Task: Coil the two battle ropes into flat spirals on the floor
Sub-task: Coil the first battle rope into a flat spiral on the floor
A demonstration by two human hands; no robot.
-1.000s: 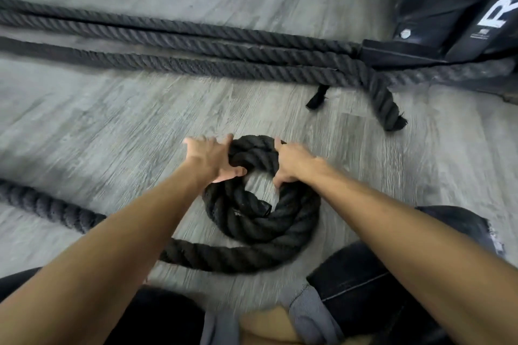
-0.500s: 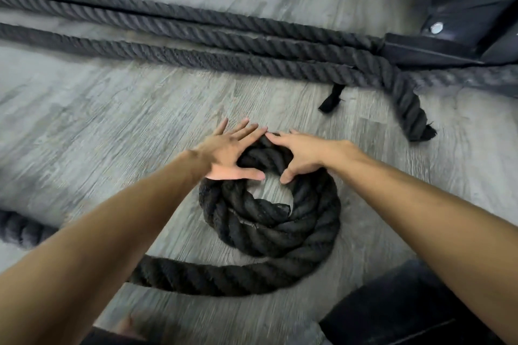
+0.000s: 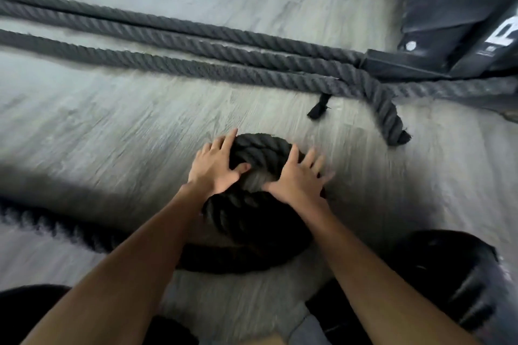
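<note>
Black twisted battle rope coil [image 3: 253,221] lying flat on the grey wood-grain floor [image 3: 117,131], its tail [image 3: 56,228] trailing leftward. Left hand [image 3: 214,166] and right hand [image 3: 297,182] rest flat on the coil's far turns, fingers spread, gripping nothing. Beyond, straight rope lengths [image 3: 196,53] run to a black rack base [image 3: 437,42]; one frayed end [image 3: 393,131] curls forward.

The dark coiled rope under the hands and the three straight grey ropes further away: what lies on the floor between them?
In the head view, only bare grey wood-look floor separates the dark coiled rope from the three straight grey ropes.
</note>
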